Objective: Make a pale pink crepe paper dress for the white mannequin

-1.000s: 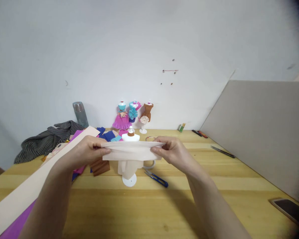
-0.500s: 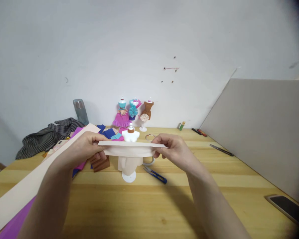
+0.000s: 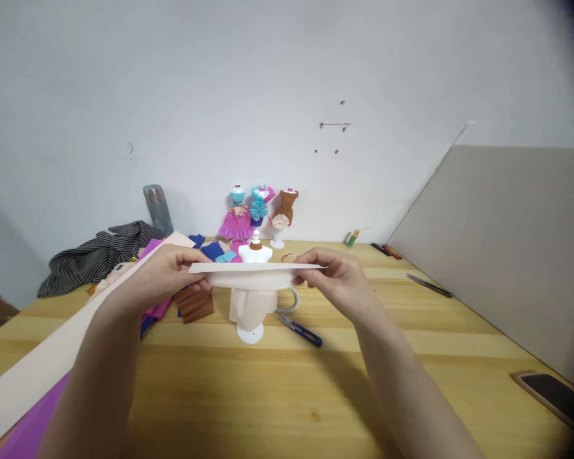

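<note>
A folded strip of cream paper (image 3: 253, 276) is stretched level between my hands. My left hand (image 3: 175, 271) pinches its left end and my right hand (image 3: 332, 275) pinches its right end, thumbs and fingers closed on it. Behind the strip stands a small white mannequin (image 3: 255, 254) with a brown neck band and a cream skirt (image 3: 252, 310) around its lower part. The strip hides the mannequin's middle; whether it touches the figure I cannot tell. Blue-handled thread snips (image 3: 302, 331) lie on the table to the right of the mannequin's base.
Three dressed mannequins (image 3: 258, 210) stand by the wall. Coloured paper pieces (image 3: 213, 250), a long cream sheet (image 3: 33, 379), striped cloth (image 3: 100, 258) and a flask (image 3: 157, 209) are left. A tape roll (image 3: 291, 299) sits behind the snips. Tweezers (image 3: 429, 285) and a phone (image 3: 550, 392) lie right.
The strip is slightly higher in the view and tilted so less of its front face shows. Both hands keep their hold on its ends. The whole view has shifted a little.
</note>
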Motion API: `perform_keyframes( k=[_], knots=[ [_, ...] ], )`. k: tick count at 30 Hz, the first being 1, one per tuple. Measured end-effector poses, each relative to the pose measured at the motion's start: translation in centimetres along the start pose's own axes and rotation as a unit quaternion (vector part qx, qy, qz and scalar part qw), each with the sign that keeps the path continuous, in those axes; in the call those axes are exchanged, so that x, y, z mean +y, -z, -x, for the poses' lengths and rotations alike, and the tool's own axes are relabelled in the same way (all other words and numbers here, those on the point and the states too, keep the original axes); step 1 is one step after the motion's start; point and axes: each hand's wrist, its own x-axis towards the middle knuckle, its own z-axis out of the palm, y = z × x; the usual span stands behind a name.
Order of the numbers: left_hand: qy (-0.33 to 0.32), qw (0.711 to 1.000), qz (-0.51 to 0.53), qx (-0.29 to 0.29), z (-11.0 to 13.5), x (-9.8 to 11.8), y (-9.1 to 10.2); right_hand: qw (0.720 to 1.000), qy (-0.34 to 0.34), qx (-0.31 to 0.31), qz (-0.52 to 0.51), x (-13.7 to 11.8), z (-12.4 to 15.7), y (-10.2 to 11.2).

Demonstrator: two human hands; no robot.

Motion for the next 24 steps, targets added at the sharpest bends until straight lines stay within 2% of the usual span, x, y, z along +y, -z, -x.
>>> perform_keyframes(
  k=[7, 17, 24],
  knots=[
    [-0.055, 0.996, -0.067, -0.003, -0.3, -0.9, 0.2, 0.999, 0.03, -0.004, -0.01, 0.4, -0.2, 0.0],
    [-0.032, 0.999, -0.019, 0.039, -0.9, -1.5, -0.2, 0.996, 0.067, 0.042, -0.038, 2.3, -1.1, -0.9],
    [-0.068, 0.998, -0.01, 0.004, -1.1, -2.4, 0.1, 0.996, 0.052, 0.046, -0.059, 2.2, -1.0, -1.3]
  ],
)
